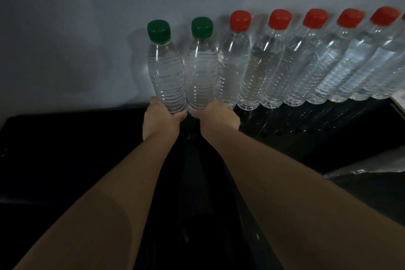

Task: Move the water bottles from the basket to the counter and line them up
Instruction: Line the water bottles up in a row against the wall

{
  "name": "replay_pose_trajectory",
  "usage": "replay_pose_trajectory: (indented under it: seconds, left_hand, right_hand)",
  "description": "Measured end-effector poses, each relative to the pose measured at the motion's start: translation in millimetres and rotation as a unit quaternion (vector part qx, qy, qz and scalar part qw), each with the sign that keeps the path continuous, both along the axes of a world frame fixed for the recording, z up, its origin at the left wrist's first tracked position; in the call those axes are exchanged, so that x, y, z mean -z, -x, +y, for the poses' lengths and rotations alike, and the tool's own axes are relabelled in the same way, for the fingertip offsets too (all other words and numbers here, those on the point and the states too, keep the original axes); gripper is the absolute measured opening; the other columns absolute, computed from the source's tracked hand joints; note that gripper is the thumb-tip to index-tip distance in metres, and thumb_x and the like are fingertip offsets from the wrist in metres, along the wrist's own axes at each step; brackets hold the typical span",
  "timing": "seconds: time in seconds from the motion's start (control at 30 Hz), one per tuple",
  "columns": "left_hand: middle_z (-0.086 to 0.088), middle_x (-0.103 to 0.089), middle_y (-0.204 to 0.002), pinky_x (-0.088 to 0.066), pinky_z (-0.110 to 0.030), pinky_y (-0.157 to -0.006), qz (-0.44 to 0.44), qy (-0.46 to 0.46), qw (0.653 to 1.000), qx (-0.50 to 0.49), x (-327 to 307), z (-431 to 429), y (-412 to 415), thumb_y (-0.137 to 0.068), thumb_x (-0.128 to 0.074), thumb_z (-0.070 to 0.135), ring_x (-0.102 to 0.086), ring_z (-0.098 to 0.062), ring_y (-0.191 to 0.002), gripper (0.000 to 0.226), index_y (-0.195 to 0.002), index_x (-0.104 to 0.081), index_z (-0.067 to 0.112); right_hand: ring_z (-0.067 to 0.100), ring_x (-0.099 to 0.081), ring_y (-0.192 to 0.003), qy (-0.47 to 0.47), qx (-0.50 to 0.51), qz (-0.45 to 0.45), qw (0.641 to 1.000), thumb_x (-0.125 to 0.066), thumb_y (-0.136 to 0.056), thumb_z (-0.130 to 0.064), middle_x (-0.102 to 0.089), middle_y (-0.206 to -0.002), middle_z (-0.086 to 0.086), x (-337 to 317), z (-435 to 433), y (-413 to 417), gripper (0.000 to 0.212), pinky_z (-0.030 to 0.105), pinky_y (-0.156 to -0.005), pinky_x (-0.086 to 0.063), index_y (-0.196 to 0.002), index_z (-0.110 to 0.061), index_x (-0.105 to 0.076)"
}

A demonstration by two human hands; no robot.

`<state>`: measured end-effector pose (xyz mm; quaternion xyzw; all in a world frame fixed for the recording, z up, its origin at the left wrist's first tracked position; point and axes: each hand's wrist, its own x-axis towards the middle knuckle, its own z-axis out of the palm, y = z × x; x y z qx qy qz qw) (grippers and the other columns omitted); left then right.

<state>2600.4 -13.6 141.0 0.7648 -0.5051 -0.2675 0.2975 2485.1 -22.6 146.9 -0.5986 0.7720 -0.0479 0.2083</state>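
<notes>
wall (65,28): pale and plain. It's basically my straightedge, the whole line runs along it.
counter (65,138): dark and shiny. The bottles stand along its back by the wall.
red-capped bottles (271,72): upright, side by side, running off the right edge of the shot, so I can't count them all.
left green-capped bottle (164,72): upright at the very left end of the line, touching its twin.
right green-capped bottle (201,72): upright, just beside the nearest red one. Can't swear either base is fully set down.
plastic wrap (361,173): crumpled see-through stuff low on the right, well apart from everything.
left hand (160,118): fingers curled round the base of the left green one. I'm gripping low so it slides without tipping, I'd say.
right hand (217,116): same deal, wrapped round the base of the right green one.
in the way: that red neighbour is tight on the right, so a nudge that way could knock it.
basket: not in shot.
</notes>
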Motion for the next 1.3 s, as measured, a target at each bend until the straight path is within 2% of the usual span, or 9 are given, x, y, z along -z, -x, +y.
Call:
replay_pose_trajectory:
  seconds: [0.27,0.37,0.47,0.53,0.6,0.77,0.9,1.0,1.3]
  left_hand:
    - [-0.015,-0.058,-0.124,-0.038,-0.029,-0.08,-0.007,-0.003,1.0,-0.018,2,-24,1,-0.082,-0.076,0.024,-0.057,-0.031,-0.115,0.055,-0.122,-0.044,0.003]
    - [-0.016,-0.058,-0.125,-0.045,-0.037,-0.088,-0.016,-0.017,1.0,-0.018,3,-26,-1,-0.081,-0.077,0.027,-0.057,-0.032,-0.115,0.059,-0.123,-0.043,0.003]
    - [-0.014,-0.06,-0.123,-0.047,-0.041,-0.088,-0.029,-0.025,0.999,-0.013,1,-25,-2,-0.08,-0.077,0.032,-0.058,-0.033,-0.113,0.061,-0.123,-0.043,0.006]
    - [-0.013,-0.06,-0.12,-0.047,-0.039,-0.081,-0.029,-0.041,0.999,-0.01,-1,-22,-3,-0.08,-0.076,0.036,-0.059,-0.033,-0.109,0.064,-0.124,-0.039,0.009]
    - [-0.013,-0.058,-0.124,-0.048,-0.04,-0.081,-0.016,-0.061,0.998,-0.019,-3,-16,-2,-0.076,-0.077,0.04,-0.058,-0.032,-0.111,0.075,-0.13,-0.034,0.01]
    - [-0.016,-0.041,-0.144,-0.039,-0.049,-0.106,-0.064,-0.095,0.993,-0.002,-17,24,1,-0.075,-0.079,0.04,-0.037,-0.031,-0.136,0.092,-0.142,-0.025,0.005]
    - [-0.015,-0.036,-0.15,-0.027,-0.051,-0.114,-0.2,-0.152,0.965,0.072,-45,73,16,-0.079,-0.069,0.054,-0.026,-0.032,-0.142,0.094,-0.147,-0.024,0.006]
    - [-0.011,-0.043,-0.144,-0.027,-0.052,-0.112,-0.226,-0.145,0.957,0.107,-80,117,42,-0.082,-0.062,0.058,-0.032,-0.028,-0.138,0.082,-0.143,-0.032,0.011]
    - [-0.004,-0.046,-0.143,-0.016,-0.056,-0.117,-0.137,-0.097,0.968,0.184,-193,285,179,-0.086,-0.058,0.056,-0.04,-0.023,-0.135,0.067,-0.141,-0.04,0.022]
  right_hand:
    - [0.024,-0.062,-0.102,0.008,-0.017,0.052,0.998,-0.056,-0.093,-0.017,-0.066,-0.109,0.004,-6,-11,-5,0.019,0.032,-0.072,-0.04,-0.111,-0.012,-0.062]
    - [0.023,-0.062,-0.096,0.008,-0.025,0.071,0.997,-0.057,-0.092,-0.016,-0.066,-0.101,0.002,-6,-10,-3,0.017,0.031,-0.069,-0.038,-0.108,-0.014,-0.063]
    - [0.019,-0.051,-0.073,0.009,-0.025,0.078,0.997,-0.057,-0.093,-0.03,-0.056,-0.081,-0.001,-6,-11,-1,0.018,0.03,-0.061,-0.035,-0.103,-0.016,-0.064]
    - [0.017,-0.048,-0.067,0.006,-0.021,0.062,0.998,-0.052,-0.094,-0.047,-0.054,-0.076,-0.002,-9,-11,1,0.032,0.029,-0.056,-0.03,-0.097,-0.018,-0.064]
    - [0.019,-0.052,-0.074,-0.003,-0.039,0.052,0.998,-0.048,-0.092,-0.056,-0.058,-0.085,-0.002,-15,-7,8,0.04,0.032,-0.061,-0.032,-0.097,-0.019,-0.061]
    - [0.027,-0.057,-0.112,-0.033,-0.189,0.069,0.979,-0.05,-0.093,-0.055,-0.059,-0.122,0.004,-46,25,48,0.052,0.037,-0.081,-0.04,-0.128,-0.017,-0.051]
    - [0.028,-0.052,-0.118,-0.093,-0.278,0.138,0.946,-0.045,-0.094,-0.059,-0.054,-0.129,0.007,-84,58,96,0.058,0.041,-0.088,-0.042,-0.132,-0.017,-0.046]
    - [0.027,-0.051,-0.12,-0.102,-0.329,0.171,0.923,-0.043,-0.094,-0.06,-0.051,-0.134,0.006,-122,94,139,0.06,0.039,-0.088,-0.042,-0.14,-0.021,-0.042]
    - [0.023,-0.05,-0.124,-0.057,-0.368,0.114,0.921,-0.046,-0.092,-0.061,-0.049,-0.14,0.002,-240,249,296,0.059,0.043,-0.101,-0.043,-0.141,-0.028,-0.042]
